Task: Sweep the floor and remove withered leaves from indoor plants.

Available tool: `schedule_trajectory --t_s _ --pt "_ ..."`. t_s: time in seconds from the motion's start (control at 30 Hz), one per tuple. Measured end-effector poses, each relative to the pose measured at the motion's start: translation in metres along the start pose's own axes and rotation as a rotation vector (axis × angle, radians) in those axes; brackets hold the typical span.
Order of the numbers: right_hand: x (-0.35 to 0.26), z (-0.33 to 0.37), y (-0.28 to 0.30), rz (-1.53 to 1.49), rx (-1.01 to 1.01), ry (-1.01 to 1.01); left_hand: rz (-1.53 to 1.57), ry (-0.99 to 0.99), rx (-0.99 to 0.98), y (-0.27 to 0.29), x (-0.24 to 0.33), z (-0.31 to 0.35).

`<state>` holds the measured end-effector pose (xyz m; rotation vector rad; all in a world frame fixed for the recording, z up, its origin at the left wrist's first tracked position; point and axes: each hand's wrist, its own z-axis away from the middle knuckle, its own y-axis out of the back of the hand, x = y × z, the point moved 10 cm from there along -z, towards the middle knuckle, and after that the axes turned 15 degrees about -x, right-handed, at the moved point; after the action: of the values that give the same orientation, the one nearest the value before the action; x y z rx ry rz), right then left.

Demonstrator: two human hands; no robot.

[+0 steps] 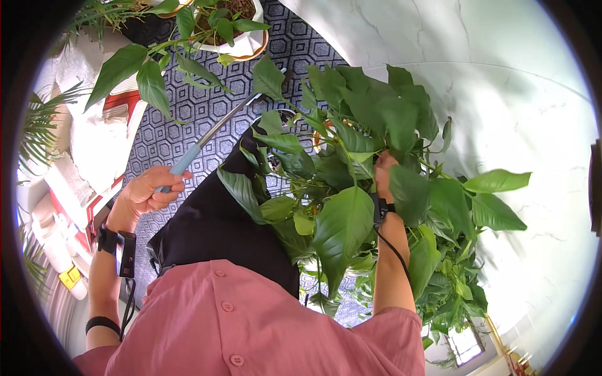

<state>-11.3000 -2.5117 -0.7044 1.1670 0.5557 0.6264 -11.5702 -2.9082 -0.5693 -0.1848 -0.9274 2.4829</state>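
Note:
My left hand [150,191] is closed around the light blue handle of a slim metal rod [218,130]. The rod slants up and away to the right, and its far end lies near the leaves, its tip hard to make out. My right hand [384,170] reaches into a large leafy green plant [342,229]. Its fingers look curled, but leaves cover part of them, so what they grip is hidden. Broad glossy leaves surround my right wrist and hang over my black-clothed leg [219,219].
A white pot [251,39] with a trailing plant stands at the far left on the patterned carpet [169,135]. White and red boxes or packages [94,138] line the left side. A pale marble-look surface [527,94] rises on the right. More foliage [454,291] hangs lower right.

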Motion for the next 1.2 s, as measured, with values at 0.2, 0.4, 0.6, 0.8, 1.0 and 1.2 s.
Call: schedule_trajectory --t_s 0.2,0.4,0.6,0.8,1.0,1.2 --pt "-0.01 0.022 -0.008 -0.104 -0.043 0.066 0.03 -0.014 0.005 -0.001 0.0 0.0" --pt "-0.019 0.011 0.019 -0.122 -0.021 0.052 0.028 -0.025 -0.018 -0.002 -0.003 0.0" --pt "0.059 0.13 -0.008 -0.591 -0.059 -0.334 0.024 -0.032 -0.02 0.005 -0.007 0.0" --pt "0.041 0.068 0.04 -1.606 -0.112 -0.213 -0.021 -0.005 -0.088 -0.006 -0.005 -0.009" --pt "0.047 0.049 0.051 -2.391 0.032 -0.021 0.043 -0.005 -0.086 -0.007 -0.009 -0.007" --pt "0.062 0.062 0.055 -2.547 -0.118 0.032 0.075 0.023 -0.118 -0.003 -0.013 -0.011"
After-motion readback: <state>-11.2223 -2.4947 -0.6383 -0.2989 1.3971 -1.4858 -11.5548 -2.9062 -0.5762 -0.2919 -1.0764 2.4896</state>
